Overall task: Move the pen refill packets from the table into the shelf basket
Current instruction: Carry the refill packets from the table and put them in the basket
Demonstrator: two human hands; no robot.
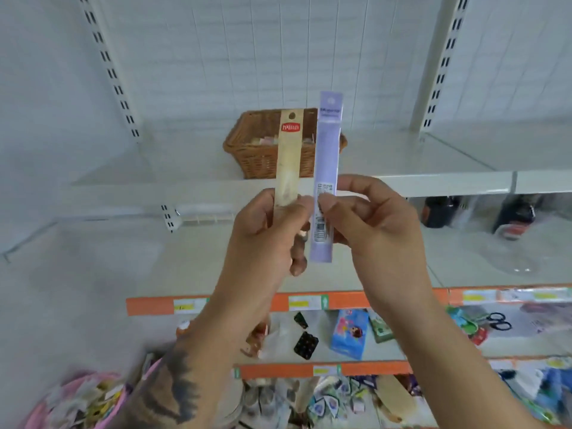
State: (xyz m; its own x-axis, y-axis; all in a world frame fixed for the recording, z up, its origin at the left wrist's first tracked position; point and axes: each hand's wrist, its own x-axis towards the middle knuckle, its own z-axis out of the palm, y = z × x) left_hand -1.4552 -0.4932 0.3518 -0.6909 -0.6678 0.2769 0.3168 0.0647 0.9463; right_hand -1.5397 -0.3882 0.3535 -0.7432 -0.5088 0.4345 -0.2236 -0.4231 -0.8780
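Observation:
My left hand (272,233) grips the lower end of a long beige refill packet (289,156) with a red label, held upright. My right hand (368,221) pinches a lilac refill packet (326,168) near its lower half, also upright and right beside the beige one. Behind both packets a brown wicker basket (247,150) stands on the white shelf (402,159), with a few pale packets inside. The packets cover the basket's middle and right side.
White slotted shelf uprights (108,66) rise on both sides. Dark bottles (439,212) stand on the shelf below at right. Lower orange-edged shelves (309,301) hold small stationery, scissors (498,320) and boxes. A pink container (77,400) of small items sits at the bottom left.

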